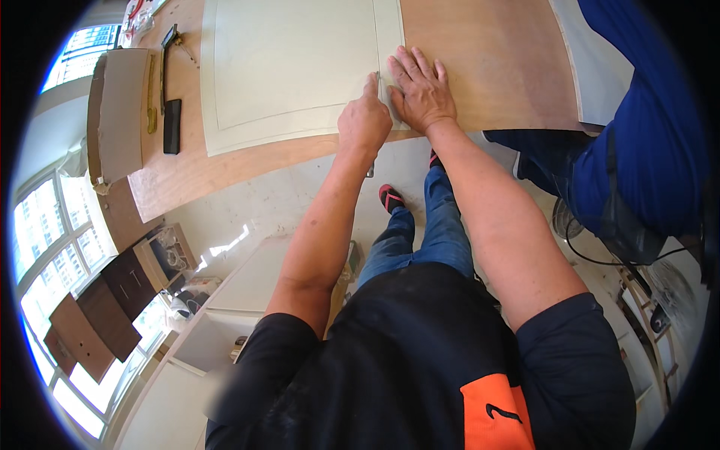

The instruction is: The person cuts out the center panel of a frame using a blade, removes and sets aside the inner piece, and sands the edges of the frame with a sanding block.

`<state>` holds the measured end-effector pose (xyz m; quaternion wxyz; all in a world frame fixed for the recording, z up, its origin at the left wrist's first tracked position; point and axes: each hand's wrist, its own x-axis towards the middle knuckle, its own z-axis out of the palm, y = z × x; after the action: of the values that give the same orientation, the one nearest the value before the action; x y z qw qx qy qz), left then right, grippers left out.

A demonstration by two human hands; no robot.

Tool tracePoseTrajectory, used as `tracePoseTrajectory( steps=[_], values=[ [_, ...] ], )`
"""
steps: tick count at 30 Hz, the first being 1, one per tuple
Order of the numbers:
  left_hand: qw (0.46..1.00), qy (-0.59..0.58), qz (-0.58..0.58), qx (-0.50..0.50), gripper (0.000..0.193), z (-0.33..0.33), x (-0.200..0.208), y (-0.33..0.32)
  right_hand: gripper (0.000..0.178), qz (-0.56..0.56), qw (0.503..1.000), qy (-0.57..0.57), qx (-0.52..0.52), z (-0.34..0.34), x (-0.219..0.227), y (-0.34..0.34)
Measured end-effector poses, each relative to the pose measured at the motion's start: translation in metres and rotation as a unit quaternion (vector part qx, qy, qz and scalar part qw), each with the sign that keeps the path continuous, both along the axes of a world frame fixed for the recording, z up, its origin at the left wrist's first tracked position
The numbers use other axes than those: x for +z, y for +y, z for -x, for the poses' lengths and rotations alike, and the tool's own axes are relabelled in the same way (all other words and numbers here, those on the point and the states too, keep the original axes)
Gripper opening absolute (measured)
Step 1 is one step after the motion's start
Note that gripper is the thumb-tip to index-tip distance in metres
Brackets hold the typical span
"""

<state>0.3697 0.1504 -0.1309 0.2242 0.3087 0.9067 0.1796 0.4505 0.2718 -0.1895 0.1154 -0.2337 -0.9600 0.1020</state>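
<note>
A large cream-white board [292, 67] lies on a brown wooden tabletop [495, 75], with thin dark lines running parallel to its edges. My left hand [365, 120] is closed at the board's near right part, its index finger stretched forward along the right-hand line. A small dark tip shows at that fingertip; what the curled fingers hold is hidden. Beside it, my right hand [424, 90] lies flat with fingers extended, pressing across the board's right edge and the tabletop. The two hands are close together.
Left of the board lie a black-handled tool [169, 41], a yellow strip-like tool [151, 97] and a black oblong case [172, 126], near a cardboard box [120, 112]. A person in blue [645, 150] stands close at the right. White cabinets [217, 337] stand at lower left.
</note>
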Motion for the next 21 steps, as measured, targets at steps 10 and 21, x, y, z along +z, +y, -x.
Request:
tracePoseTrajectory(
  steps=[10, 21],
  values=[
    [0.998, 0.052, -0.012, -0.015, 0.063, -0.024, -0.007, -0.02, 0.061, -0.024, 0.999, -0.037, -0.002, 0.002, 0.003, 0.001],
    [1.0, 0.012, 0.009, -0.016, 0.053, -0.029, 0.001, -0.034, 0.06, -0.018, 0.999, -0.025, -0.009, 0.003, 0.005, 0.002]
  ],
)
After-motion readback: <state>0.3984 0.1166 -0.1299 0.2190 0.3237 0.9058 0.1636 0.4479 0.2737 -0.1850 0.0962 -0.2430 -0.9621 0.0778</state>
